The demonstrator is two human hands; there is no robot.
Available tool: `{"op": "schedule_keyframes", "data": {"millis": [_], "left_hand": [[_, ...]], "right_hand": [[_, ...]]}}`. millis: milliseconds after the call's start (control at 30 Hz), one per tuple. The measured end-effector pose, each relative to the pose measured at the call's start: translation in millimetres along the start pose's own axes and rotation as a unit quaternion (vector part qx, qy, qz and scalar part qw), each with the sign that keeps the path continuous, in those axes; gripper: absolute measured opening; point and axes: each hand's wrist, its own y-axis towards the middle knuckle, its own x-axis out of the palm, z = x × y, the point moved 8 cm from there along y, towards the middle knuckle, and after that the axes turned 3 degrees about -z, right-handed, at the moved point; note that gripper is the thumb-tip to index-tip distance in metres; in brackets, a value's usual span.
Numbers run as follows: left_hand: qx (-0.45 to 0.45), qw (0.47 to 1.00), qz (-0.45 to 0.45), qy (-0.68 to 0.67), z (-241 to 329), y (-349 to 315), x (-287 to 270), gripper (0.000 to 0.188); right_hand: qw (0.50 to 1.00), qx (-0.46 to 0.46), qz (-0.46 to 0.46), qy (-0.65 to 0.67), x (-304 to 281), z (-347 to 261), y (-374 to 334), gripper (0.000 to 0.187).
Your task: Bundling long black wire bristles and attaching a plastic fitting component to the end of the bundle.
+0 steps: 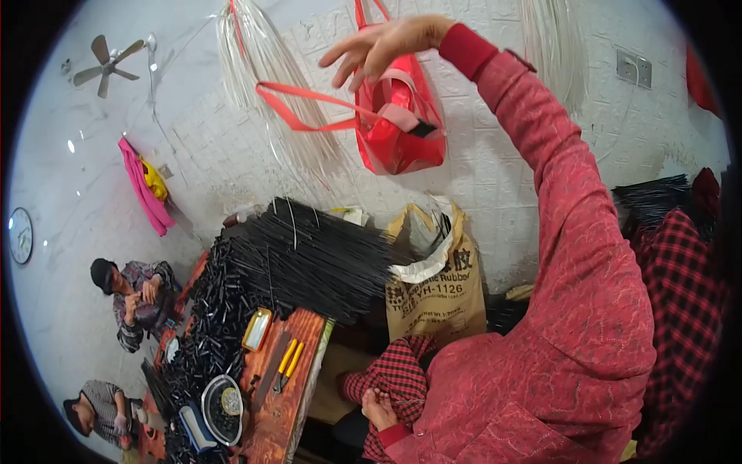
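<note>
My right arm, in a red patterned sleeve, is raised high, and my right hand (390,48) hovers by the wall with its fingers apart and nothing in them. Just beneath it hangs a shiny red bag (402,139) with its top gaping. One red strap (313,120) of the bag juts out to the left, below my fingertips and seemingly apart from them. A pinkish flap (400,116) with a black end lies across the bag's mouth. Low in the view, my left hand (379,408) rests on my checked trouser leg, fingers loosely bent, no object visible in it.
A reddish wooden table (270,425) carries a pile of black rods (309,255), small black pieces (212,332), yellow-handled pliers (288,363) and a metal bowl (222,414). A brown sack (437,298) stands beside it. Pale strands (267,85) hang on the wall. Two people sit across the table.
</note>
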Motion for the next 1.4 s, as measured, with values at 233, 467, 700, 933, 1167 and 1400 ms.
{"op": "schedule_keyframes", "data": {"millis": [233, 467, 700, 933, 1167, 1400], "left_hand": [[-0.026, 0.999, 0.028, 0.007, -15.4, 14.6, -15.4, 0.006], [0.046, 0.992, -0.103, 0.054, -47.6, 63.2, -76.1, 0.041], [-0.123, 0.983, -0.101, -0.086, -100.5, 115.0, -122.9, 0.024], [-0.112, 0.992, -0.036, -0.038, -89.4, 96.5, -133.1, 0.025], [-0.083, 0.995, 0.034, 0.041, -50.3, 92.0, -78.0, 0.009], [-0.120, 0.990, -0.047, -0.050, -83.7, 106.2, -104.3, 0.024]], "right_hand": [[0.998, -0.063, 0.002, -0.022, 37.8, -3.5, 48.2, 0.049], [0.994, 0.043, -0.096, 0.035, -56.6, 2.0, 28.4, 0.013], [0.977, 0.178, -0.116, 0.025, -141.9, 21.9, 32.5, 0.020], [0.973, 0.144, -0.182, 0.017, -102.3, 45.7, 39.5, 0.017], [0.967, 0.114, -0.222, 0.058, -78.7, 32.0, -39.8, 0.021], [0.991, -0.043, 0.124, 0.022, -189.8, 33.5, 20.9, 0.020]]}}
